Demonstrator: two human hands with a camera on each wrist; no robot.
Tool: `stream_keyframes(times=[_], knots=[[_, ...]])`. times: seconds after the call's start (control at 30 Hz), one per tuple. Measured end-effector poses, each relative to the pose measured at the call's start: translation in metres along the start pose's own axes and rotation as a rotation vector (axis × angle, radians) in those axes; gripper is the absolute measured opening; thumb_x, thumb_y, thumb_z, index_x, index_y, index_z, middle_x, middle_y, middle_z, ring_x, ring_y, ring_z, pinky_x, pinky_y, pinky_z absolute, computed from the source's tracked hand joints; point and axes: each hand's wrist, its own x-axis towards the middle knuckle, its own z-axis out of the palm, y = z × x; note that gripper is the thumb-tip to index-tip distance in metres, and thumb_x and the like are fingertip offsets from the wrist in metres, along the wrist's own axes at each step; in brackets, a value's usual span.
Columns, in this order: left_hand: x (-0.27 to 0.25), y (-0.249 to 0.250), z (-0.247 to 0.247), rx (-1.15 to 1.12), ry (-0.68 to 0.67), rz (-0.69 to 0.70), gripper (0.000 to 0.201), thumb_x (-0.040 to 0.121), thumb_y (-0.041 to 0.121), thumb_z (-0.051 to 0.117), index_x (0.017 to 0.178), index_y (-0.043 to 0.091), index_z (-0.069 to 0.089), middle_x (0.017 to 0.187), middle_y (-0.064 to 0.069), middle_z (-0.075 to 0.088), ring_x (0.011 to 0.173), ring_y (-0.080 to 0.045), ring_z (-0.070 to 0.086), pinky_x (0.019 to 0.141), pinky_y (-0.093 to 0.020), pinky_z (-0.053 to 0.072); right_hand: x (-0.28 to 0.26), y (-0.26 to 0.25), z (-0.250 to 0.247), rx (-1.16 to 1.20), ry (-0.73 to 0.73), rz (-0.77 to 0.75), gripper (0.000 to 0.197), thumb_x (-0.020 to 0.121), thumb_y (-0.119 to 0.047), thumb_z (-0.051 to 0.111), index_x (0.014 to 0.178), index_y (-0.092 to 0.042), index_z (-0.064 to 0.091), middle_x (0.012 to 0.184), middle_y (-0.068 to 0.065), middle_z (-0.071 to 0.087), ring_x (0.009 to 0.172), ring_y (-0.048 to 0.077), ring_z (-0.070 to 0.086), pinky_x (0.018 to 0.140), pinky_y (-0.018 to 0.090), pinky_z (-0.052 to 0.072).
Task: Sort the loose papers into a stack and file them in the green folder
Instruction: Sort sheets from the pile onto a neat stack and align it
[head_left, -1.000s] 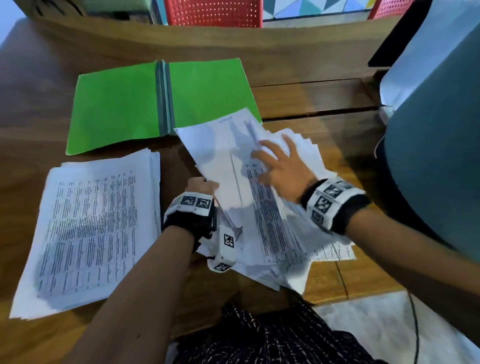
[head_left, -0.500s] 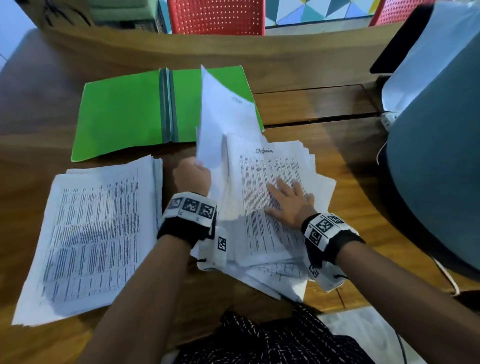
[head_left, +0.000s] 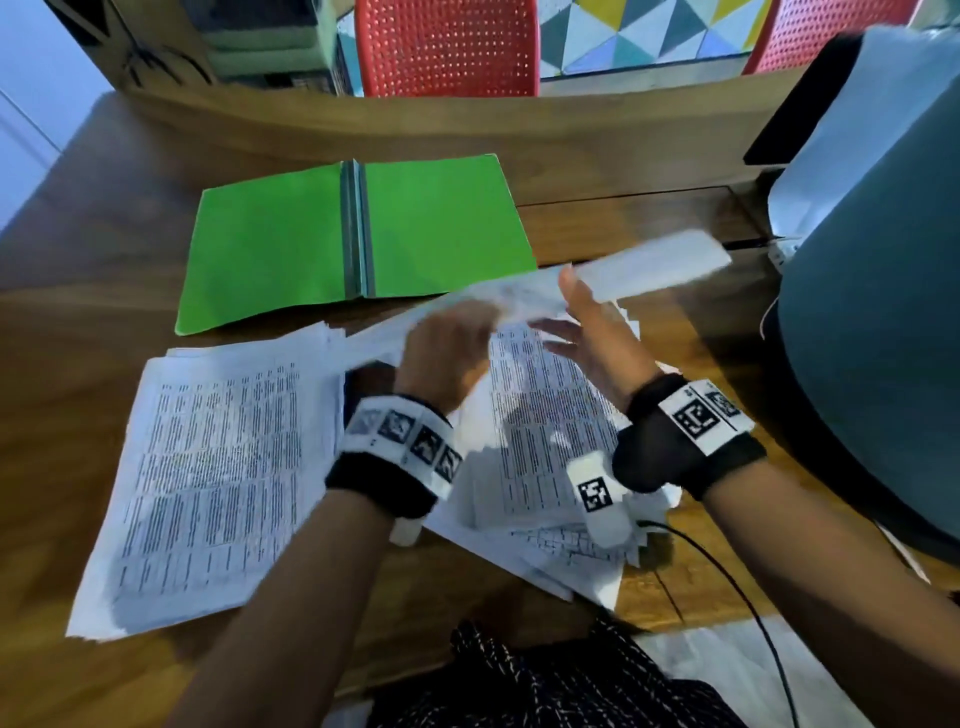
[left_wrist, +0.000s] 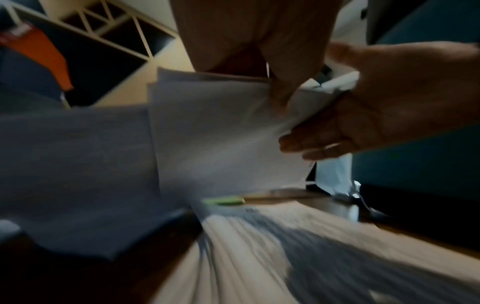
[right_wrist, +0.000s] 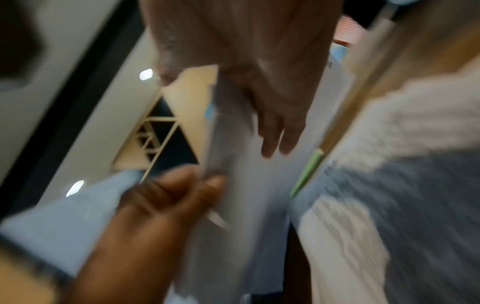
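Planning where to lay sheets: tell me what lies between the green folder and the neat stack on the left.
Bare wooden desk between green folder and stack, per head view.

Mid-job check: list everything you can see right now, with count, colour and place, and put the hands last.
green folder: one, green, lying open at the back of the table.
sorted stack: one, white printed sheets, on the table's left.
loose pile: one, white printed sheets, fanned out under the hands.
lifted sheet: one, white, blurred, held above the loose pile.
table: one, brown wood.
chairs: two, red, behind the table.
cable: one, black, near edge, right.
left hand: pinches the lifted sheet.
right hand: holds the same sheet.
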Motion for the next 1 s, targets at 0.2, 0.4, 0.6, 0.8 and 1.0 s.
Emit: stream_keyframes(times=[0.2, 0.4, 0.6, 0.8, 1.0], knots=[[-0.047, 0.018, 0.031, -0.202, -0.559, -0.283, 0.039, 0.084, 0.038, 0.063, 0.101, 0.004, 0.072, 0.125, -0.01, 0.063, 0.116, -0.021, 0.058, 0.101, -0.037, 0.046, -0.004, 0.077, -0.036, 0.444, 0.527, 0.247, 0.059, 0.082, -0.033, 0.06, 0.133, -0.008, 0.044, 0.127, 0.015, 0.058, 0.095, 0.028, 0.065, 0.064, 0.03, 0.058], [-0.049, 0.034, 0.04, -0.333, -0.686, -0.585, 0.106, 0.067, 0.065, 0.065, 0.149, 0.023, 0.012, 0.159, 0.003, 0.012, 0.146, -0.018, 0.016, 0.118, -0.048, 0.02, -0.025, 0.073, -0.035, 0.561, 0.197, 0.287, 0.028, 0.099, -0.026, 0.04, 0.111, -0.008, 0.058, 0.087, 0.01, 0.074, 0.067, 0.025, 0.066, 0.042, 0.019, 0.049], [-0.046, 0.041, 0.039, -0.475, -0.61, -0.548, 0.078, 0.072, 0.061, 0.056, 0.138, 0.023, 0.039, 0.127, -0.002, 0.057, 0.114, -0.022, 0.056, 0.089, -0.029, 0.046, -0.029, 0.061, -0.025, 0.571, 0.114, 0.243, 0.021, 0.096, -0.015, 0.046, 0.11, -0.007, 0.058, 0.086, 0.006, 0.076, 0.072, 0.017, 0.073, 0.056, 0.027, 0.06], [-0.021, 0.022, 0.013, -0.211, -0.244, -0.643, 0.038, 0.1, 0.018, 0.039, 0.099, -0.011, 0.063, 0.096, -0.029, 0.066, 0.089, -0.034, 0.064, 0.065, -0.029, 0.038, -0.015, 0.056, -0.047, 0.198, 0.255, 0.203, 0.025, 0.095, -0.011, 0.049, 0.118, -0.001, 0.053, 0.084, 0.0, 0.076, 0.074, 0.015, 0.072, 0.069, 0.031, 0.06], [0.029, 0.009, -0.057, -0.158, 0.264, -0.732, 0.034, 0.096, 0.016, 0.044, 0.105, -0.01, 0.065, 0.102, -0.023, 0.07, 0.094, -0.031, 0.066, 0.076, -0.035, 0.045, 0.02, 0.066, -0.078, -0.467, 0.383, 0.259, 0.037, 0.092, -0.016, 0.053, 0.117, 0.009, 0.057, 0.121, 0.024, 0.062, 0.109, 0.037, 0.059, 0.092, 0.044, 0.047]])
